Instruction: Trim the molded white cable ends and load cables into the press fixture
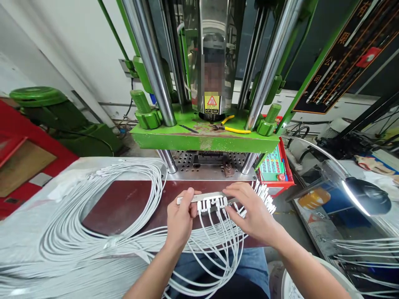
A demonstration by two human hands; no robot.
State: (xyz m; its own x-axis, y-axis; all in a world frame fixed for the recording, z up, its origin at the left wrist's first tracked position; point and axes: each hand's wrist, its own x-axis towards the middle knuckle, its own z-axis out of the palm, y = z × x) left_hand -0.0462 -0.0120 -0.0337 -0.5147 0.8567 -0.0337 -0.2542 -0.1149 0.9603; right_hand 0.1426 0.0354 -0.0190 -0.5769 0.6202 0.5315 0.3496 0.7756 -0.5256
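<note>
A flat metal bar is held level over the front of the dark red board. My left hand is closed round its left end, thumb on top. At the other end my right hand bends its fingers and thumb about the bar and the rightmost connector; what lies between its fingertips is partly hidden. Several white connectors sit in a row along the bar's near side. From them white cables hang down in loops toward my lap.
A large coil of white cable lies on the left. Behind stands a green press with steel columns; yellow-handled pliers rest on its plate. A red control box and a lamp are at right, a white bucket below.
</note>
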